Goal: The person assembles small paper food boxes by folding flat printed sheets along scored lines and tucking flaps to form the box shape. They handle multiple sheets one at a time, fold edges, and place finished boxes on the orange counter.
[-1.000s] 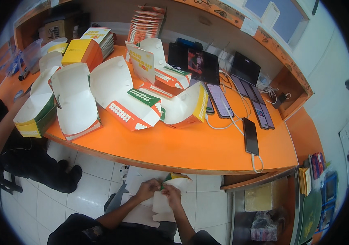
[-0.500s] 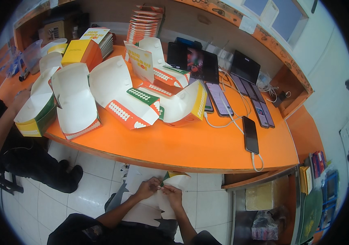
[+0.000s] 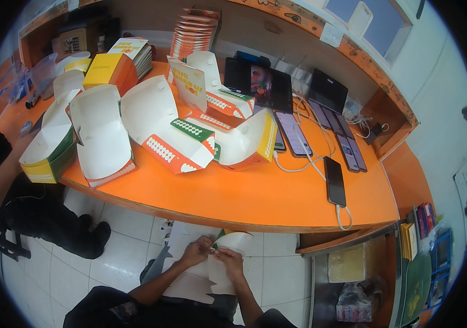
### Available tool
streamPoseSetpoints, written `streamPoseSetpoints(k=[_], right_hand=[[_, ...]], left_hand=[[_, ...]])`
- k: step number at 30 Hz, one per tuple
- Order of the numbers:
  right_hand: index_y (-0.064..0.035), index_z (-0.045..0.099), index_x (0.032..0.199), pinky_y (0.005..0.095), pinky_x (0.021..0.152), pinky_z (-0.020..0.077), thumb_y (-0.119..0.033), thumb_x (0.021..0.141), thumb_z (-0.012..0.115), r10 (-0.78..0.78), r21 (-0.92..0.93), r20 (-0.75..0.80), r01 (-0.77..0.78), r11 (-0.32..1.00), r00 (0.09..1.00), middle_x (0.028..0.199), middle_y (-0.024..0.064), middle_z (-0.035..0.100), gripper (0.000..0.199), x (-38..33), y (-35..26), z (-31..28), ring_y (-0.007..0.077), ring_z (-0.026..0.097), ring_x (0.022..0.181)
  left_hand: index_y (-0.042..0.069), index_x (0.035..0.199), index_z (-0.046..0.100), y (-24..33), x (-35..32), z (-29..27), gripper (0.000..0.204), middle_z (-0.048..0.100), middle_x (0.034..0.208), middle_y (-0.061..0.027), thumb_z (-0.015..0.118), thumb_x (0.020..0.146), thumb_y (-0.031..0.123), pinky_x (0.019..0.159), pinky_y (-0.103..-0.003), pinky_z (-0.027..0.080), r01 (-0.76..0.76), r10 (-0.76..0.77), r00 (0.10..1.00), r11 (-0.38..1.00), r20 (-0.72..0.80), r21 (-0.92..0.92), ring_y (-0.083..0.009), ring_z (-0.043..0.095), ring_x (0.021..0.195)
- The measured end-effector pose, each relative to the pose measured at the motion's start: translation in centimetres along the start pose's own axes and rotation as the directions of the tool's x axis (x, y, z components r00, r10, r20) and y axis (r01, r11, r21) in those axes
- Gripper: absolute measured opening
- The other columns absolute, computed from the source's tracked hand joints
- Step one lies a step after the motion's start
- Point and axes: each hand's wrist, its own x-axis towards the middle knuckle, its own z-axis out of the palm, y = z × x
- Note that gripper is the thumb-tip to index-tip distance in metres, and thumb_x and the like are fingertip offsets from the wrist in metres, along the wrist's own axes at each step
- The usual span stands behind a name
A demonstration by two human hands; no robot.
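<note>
Both hands pinch one flat white carton blank point(image 3: 228, 257) below the orange table point(image 3: 255, 197): left hand point(image 3: 195, 252) grasping its left edge, right hand point(image 3: 231, 262) its middle

Desk left edge: open white cardboard food boxes point(image 3: 99, 136).
Desk right edge: black phone point(image 3: 334, 181).
Desk back: tablets point(image 3: 261, 85).
Before desk front edge: hands on flat white carton blank point(image 3: 195, 276).

Both hands point(image 3: 211, 254) together, fingers pinched.
</note>
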Motion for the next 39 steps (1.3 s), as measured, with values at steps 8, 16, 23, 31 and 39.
streamPoseSetpoints(k=[8, 16, 23, 31, 39], right_hand=[[0.0064, 0.064, 0.099, 0.0257, 0.075, 0.0525, -0.004, 0.081, 0.066, 0.014, -0.071, 0.056, -0.01, 0.997, 0.998, 0.091, 0.01, 0.066, 0.021, 0.1, 0.2, -0.9, 0.0148, 0.062, 0.08], [0.0039, 0.065, 0.095, 0.0252, 0.074, 0.0524, -0.004, 0.08, 0.068, -0.04, -0.069, 0.046, 0.043, 0.997, 0.998, 0.086, 0.0086, 0.066, 0.017, 0.1, 0.6, -0.2, 0.0143, 0.062, 0.076], [0.0064, 0.064, 0.095, 0.0265, 0.073, 0.0545, -0.003, 0.08, 0.068, -0.044, -0.032, -0.008, 0.043, 0.999, 0.999, 0.087, 0.011, 0.066, 0.018, -0.2, 1.4, -0.1, 0.0158, 0.064, 0.078], [0.0072, 0.062, 0.091, 0.0292, 0.078, 0.0553, -0.002, 0.08, 0.067, 0.108, -0.103, 0.112, -0.097, 0.99, 0.988, 0.086, 0.0124, 0.065, 0.015, 0.6, -0.1, -1.6, 0.0182, 0.064, 0.075], [0.0041, 0.059, 0.096, 0.0313, 0.085, 0.0539, 0.002, 0.086, 0.055, 0.098, 0.022, 0.164, -0.103, 0.994, 0.982, 0.091, 0.0106, 0.061, 0.011, 1.9, 2.1, -1.3, 0.0199, 0.062, 0.09]], left_hand=[[0.003, 0.089, 0.056, -0.9, 0.1, -0.6, 0.021, 0.056, 0.091, -0.0029, 0.072, 0.075, 0.005, 0.071, -0.024, 0.048, -0.123, 0.12, 0.987, 0.992, 0.106, 0.017, -0.01, 0.057, 0.079], [0.004, 0.089, 0.057, -1.4, 0.3, -0.3, 0.025, 0.058, 0.081, -0.002, 0.074, 0.074, 0.014, 0.07, -0.024, 0.046, -0.006, 0.009, 0.999, 0.997, 0.044, -0.073, -0.0102, 0.057, 0.076], [0.001, 0.088, 0.059, -0.9, 0.2, -0.7, 0.025, 0.057, 0.094, -0.0019, 0.076, 0.074, 0.012, 0.072, -0.024, 0.047, 0.008, -0.003, 0.993, 0.999, 0.122, -0.043, -0.0099, 0.058, 0.083], [0.002, 0.092, 0.056, -1.1, 0.4, -1.0, 0.028, 0.059, 0.094, -0.0042, 0.074, 0.077, 0.017, 0.075, -0.026, 0.048, -0.146, 0.173, 0.962, 0.98, 0.211, -0.135, -0.0132, 0.059, 0.085], [0.003, 0.106, 0.055, -1.0, 0.3, -0.9, 0.042, 0.061, 0.093, -0.0071, 0.075, 0.074, 0.022, 0.072, -0.027, 0.049, -0.036, 0.038, 0.993, 0.999, 0.116, -0.021, -0.0149, 0.06, 0.077]])
